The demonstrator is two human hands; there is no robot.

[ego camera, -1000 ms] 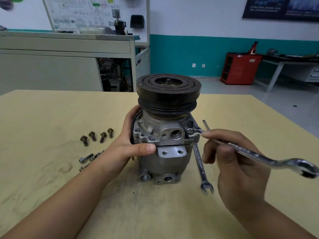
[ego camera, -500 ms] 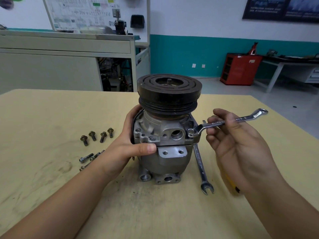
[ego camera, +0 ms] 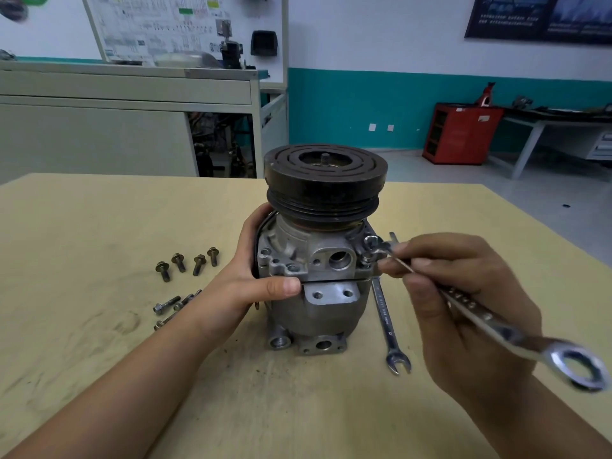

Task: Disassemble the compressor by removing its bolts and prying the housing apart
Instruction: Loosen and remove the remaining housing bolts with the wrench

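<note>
The grey compressor (ego camera: 326,303) stands upright on the yellow table (ego camera: 99,226), its black pulley (ego camera: 324,183) on top. My left hand (ego camera: 245,286) grips the housing's left side, thumb across the front seam. My right hand (ego camera: 463,293) holds a silver combination wrench (ego camera: 503,329). The wrench's far end sits on a bolt (ego camera: 369,246) at the housing's upper right flange, and its ring end points toward me at the lower right. A thin gap shows between the upper and lower housing halves.
Several removed bolts (ego camera: 187,263) lie left of the compressor, with longer ones (ego camera: 169,306) nearer me. A second wrench (ego camera: 387,326) lies flat on the table just right of the compressor. A grey cabinet (ego camera: 99,127) and a red cart (ego camera: 460,134) stand beyond the table.
My right hand swung the wrench handle from the far right back toward me, its far end staying on the bolt. My left hand and the compressor stayed put.
</note>
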